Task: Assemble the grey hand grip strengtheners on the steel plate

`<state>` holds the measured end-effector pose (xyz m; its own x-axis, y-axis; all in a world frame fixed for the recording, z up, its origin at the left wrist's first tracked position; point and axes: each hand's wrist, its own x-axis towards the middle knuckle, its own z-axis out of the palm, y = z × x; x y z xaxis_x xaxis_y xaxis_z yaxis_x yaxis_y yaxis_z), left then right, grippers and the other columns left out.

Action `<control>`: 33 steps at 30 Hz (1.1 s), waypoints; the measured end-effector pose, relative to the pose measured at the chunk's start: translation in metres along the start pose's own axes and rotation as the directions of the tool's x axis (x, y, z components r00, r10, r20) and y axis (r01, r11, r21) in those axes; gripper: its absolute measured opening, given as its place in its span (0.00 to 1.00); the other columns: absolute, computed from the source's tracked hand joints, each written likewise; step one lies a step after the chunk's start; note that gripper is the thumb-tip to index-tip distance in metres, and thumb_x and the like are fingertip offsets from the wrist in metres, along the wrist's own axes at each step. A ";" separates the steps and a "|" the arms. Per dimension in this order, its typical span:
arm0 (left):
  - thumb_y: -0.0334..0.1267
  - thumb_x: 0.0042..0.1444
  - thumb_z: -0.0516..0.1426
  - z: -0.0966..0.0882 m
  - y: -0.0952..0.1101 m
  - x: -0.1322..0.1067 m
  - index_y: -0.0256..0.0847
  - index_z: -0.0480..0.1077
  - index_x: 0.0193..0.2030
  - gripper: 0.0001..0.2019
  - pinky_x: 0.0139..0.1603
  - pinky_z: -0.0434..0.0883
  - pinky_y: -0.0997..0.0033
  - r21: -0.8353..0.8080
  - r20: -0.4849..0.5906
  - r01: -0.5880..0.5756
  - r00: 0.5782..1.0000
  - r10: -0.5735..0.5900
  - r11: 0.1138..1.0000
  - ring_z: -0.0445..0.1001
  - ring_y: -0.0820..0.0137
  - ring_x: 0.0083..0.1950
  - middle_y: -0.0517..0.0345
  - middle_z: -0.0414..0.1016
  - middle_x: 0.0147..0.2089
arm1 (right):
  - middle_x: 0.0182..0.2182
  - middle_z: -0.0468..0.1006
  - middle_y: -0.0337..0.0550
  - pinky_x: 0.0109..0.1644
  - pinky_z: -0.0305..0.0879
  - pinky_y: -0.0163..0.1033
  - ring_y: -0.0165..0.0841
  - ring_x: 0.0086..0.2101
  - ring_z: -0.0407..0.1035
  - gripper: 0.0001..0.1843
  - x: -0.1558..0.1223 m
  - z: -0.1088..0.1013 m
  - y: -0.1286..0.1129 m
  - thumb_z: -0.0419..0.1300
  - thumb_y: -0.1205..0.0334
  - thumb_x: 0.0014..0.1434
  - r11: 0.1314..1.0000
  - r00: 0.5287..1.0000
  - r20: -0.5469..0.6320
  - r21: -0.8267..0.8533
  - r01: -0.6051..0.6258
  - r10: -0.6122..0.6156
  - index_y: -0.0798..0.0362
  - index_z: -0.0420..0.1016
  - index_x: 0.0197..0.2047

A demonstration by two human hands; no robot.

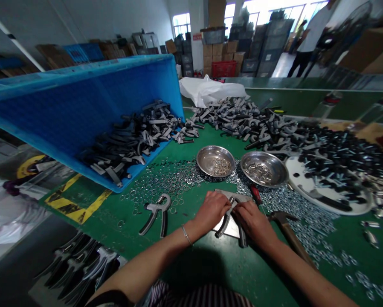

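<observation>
My left hand (212,209) and my right hand (254,222) are closed together on a grey-and-black two-handled gripper tool (232,216) that rests on a small metal plate (230,228) on the green table. The tool's two handles stick out toward me between my hands. A finished tool of the same kind (155,214) lies flat to the left of my left hand. Loose metal rings (166,181) are scattered across the table in front of my hands.
Two steel bowls (216,160) (264,168) of small metal parts stand behind my hands. A hammer (289,232) and a red-handled screwdriver (255,194) lie at right. A tilted blue crate (92,111) holds handle pieces; more are piled (242,119) behind. A person stands far back.
</observation>
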<state>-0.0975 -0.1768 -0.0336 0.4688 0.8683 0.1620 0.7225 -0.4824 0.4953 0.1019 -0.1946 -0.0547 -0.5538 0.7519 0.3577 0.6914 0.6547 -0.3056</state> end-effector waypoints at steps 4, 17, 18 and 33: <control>0.40 0.69 0.51 0.008 0.000 0.002 0.38 0.72 0.43 0.11 0.55 0.59 0.60 0.092 0.015 -0.071 0.997 0.070 0.993 0.68 0.63 0.50 0.53 0.75 0.44 | 0.46 0.78 0.55 0.45 0.74 0.46 0.43 0.44 0.71 0.17 -0.010 -0.004 0.002 0.48 0.72 0.66 0.983 0.991 0.077 -0.141 0.116 -0.106 0.57 0.74 0.52; 0.38 0.71 0.46 0.016 -0.004 -0.002 0.37 0.72 0.44 0.14 0.53 0.61 0.57 0.260 0.033 -0.197 0.980 0.195 0.945 0.68 0.61 0.48 0.51 0.74 0.43 | 0.60 0.71 0.64 0.54 0.75 0.50 0.47 0.50 0.73 0.32 -0.029 -0.007 -0.001 0.49 0.79 0.58 0.926 0.970 0.214 -0.331 0.182 -0.114 0.63 0.63 0.66; 0.37 0.71 0.46 0.017 -0.004 -0.003 0.37 0.72 0.45 0.14 0.53 0.61 0.57 0.272 0.035 -0.210 0.977 0.208 0.939 0.68 0.61 0.48 0.51 0.74 0.43 | 0.60 0.71 0.64 0.54 0.75 0.50 0.47 0.50 0.73 0.32 -0.029 -0.007 -0.002 0.49 0.79 0.58 0.923 0.969 0.219 -0.336 0.186 -0.115 0.63 0.63 0.66; 0.34 0.70 0.48 0.014 -0.002 -0.003 0.35 0.72 0.45 0.12 0.53 0.64 0.56 0.354 0.064 -0.303 0.952 0.300 0.885 0.69 0.60 0.47 0.49 0.74 0.43 | 0.62 0.69 0.59 0.58 0.71 0.51 0.44 0.56 0.69 0.31 -0.030 -0.021 0.000 0.47 0.76 0.62 0.995 0.972 0.231 -0.086 0.054 -0.032 0.56 0.60 0.68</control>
<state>-0.0935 -0.1799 -0.0474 0.6954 0.6743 0.2484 0.6773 -0.7305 0.0869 0.1281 -0.2187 -0.0469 -0.6681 0.7279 0.1541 0.6981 0.6849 -0.2087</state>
